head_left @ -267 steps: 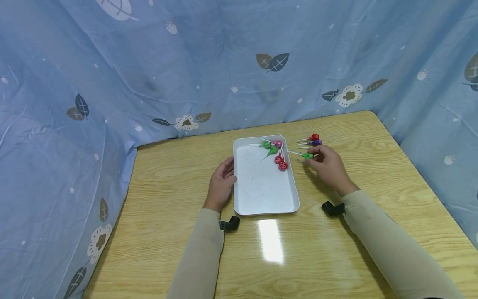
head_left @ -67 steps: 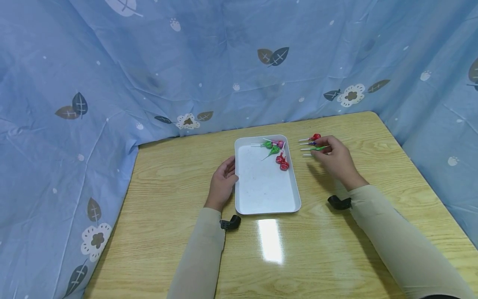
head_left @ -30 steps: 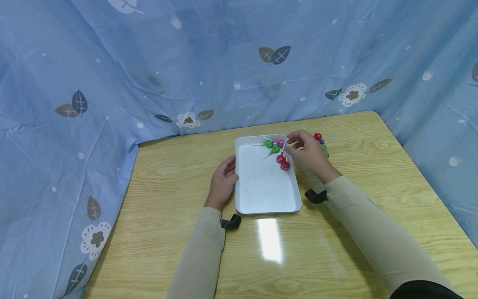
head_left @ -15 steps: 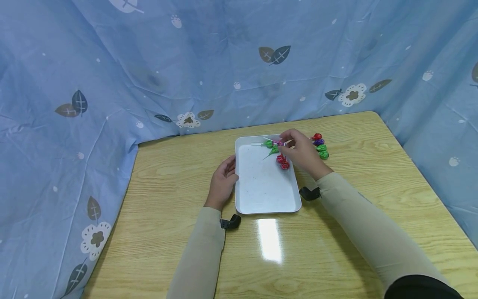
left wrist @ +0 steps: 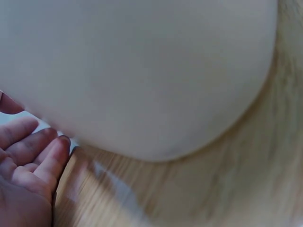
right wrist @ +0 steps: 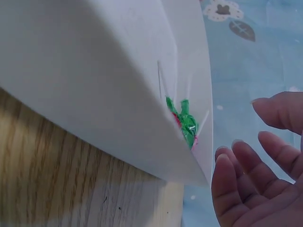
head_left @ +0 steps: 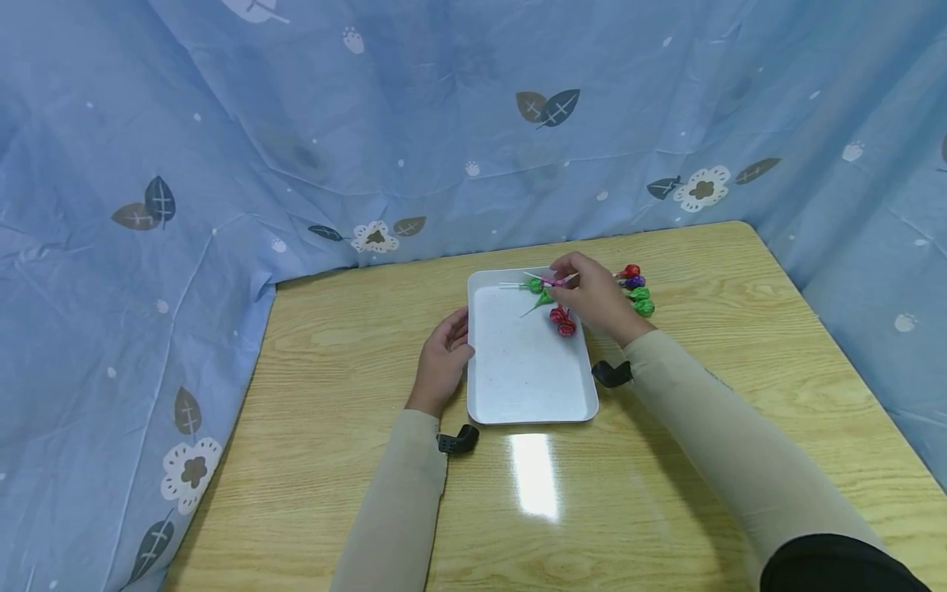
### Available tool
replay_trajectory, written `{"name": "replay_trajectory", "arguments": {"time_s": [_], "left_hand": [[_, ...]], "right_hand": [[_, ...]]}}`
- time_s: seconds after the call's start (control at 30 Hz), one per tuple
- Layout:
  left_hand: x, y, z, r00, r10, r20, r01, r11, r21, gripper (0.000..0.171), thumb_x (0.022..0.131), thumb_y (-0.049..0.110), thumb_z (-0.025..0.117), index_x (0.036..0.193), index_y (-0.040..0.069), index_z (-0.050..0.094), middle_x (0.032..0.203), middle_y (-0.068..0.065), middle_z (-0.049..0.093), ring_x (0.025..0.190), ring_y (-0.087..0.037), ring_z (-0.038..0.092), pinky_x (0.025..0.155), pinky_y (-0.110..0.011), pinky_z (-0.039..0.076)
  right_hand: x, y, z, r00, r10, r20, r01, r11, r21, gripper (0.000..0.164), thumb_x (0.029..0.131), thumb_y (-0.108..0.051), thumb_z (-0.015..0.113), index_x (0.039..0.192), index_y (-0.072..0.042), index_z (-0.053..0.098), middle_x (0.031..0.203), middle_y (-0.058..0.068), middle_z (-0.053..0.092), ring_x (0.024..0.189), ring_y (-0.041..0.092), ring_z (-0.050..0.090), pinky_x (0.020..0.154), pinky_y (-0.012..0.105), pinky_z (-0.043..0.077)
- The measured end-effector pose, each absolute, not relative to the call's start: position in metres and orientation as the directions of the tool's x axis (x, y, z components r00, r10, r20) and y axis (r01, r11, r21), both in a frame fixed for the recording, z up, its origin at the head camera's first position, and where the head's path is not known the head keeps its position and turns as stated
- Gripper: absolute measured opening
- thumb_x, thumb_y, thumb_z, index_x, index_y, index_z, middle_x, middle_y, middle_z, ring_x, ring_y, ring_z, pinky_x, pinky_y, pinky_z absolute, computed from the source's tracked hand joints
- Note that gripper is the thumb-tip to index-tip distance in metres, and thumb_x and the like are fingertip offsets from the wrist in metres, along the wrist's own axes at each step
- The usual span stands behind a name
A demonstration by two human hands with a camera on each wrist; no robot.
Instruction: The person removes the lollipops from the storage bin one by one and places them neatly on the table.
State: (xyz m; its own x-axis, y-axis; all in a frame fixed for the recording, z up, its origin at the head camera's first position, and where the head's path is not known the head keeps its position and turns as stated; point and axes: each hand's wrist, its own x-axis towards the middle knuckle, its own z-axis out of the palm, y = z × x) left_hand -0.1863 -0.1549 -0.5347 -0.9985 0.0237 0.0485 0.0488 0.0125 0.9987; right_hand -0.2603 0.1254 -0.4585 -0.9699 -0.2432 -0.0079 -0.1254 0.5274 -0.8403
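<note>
My left hand (head_left: 440,362) holds the left side of a white tray (head_left: 527,362), its thumb at the rim and its fingers along the outer wall. In the left wrist view the tray (left wrist: 156,85) hides the thumb tip. Over the tray's far right corner is my right hand (head_left: 588,293); its thumb and fingers stand apart with nothing between them in the right wrist view. Just beside those fingertips are a pink lollipop (head_left: 556,282) and green lollipops (head_left: 544,298). Two red lollipops (head_left: 565,328) lie nearer, their sticks hidden by the hand.
Right of the tray, a red lollipop (head_left: 631,270), a purple lollipop (head_left: 634,282) and two green lollipops (head_left: 644,307) form a row on the wooden table (head_left: 355,329). A blue patterned curtain (head_left: 444,131) hangs behind the table.
The green lollipop held earlier now lies in the row at right. My right hand has moved left from there to the tray's far corner. My left hand stays at the tray.
</note>
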Motion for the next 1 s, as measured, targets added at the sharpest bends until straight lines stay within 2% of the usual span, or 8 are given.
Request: {"name": "replay_trajectory", "arguments": {"time_s": [0.33,0.7,1.0], "left_hand": [[-0.186,-0.154,-0.534,-0.998,0.03,0.051,0.051,0.012,0.999,0.068,0.094,-0.008,0.055,0.161,0.002,0.051,0.155,-0.016,0.058,0.138,-0.026,0.058,0.115,-0.039,0.049],[-0.187,-0.156,-0.536,-0.998,0.02,0.054,0.054,0.01,0.999,0.067,0.094,-0.007,0.054,0.16,0.002,0.051,0.154,-0.015,0.059,0.138,-0.025,0.059,0.114,-0.037,0.049],[-0.187,-0.156,-0.535,-0.998,0.021,0.063,0.064,0.011,0.998,0.067,0.093,-0.007,0.054,0.16,0.003,0.052,0.154,-0.015,0.059,0.138,-0.025,0.059,0.114,-0.036,0.049]], "right_hand": [[-0.269,0.124,-0.467,-0.96,-0.28,-0.001,-0.162,0.556,-0.816,0.042,0.106,-0.01,0.07,0.144,0.001,0.058,0.135,0.019,0.061,0.121,0.036,0.061,0.1,0.054,0.056],[-0.279,0.113,-0.473,-0.951,-0.309,-0.019,-0.175,0.586,-0.791,0.04,0.103,-0.007,0.071,0.141,-0.002,0.061,0.132,0.016,0.062,0.119,0.033,0.061,0.102,0.052,0.055],[-0.285,0.112,-0.478,-0.939,-0.343,-0.014,-0.232,0.664,-0.711,0.041,0.1,0.0,0.071,0.14,0.003,0.062,0.133,0.018,0.061,0.12,0.035,0.059,0.106,0.052,0.052]]}}
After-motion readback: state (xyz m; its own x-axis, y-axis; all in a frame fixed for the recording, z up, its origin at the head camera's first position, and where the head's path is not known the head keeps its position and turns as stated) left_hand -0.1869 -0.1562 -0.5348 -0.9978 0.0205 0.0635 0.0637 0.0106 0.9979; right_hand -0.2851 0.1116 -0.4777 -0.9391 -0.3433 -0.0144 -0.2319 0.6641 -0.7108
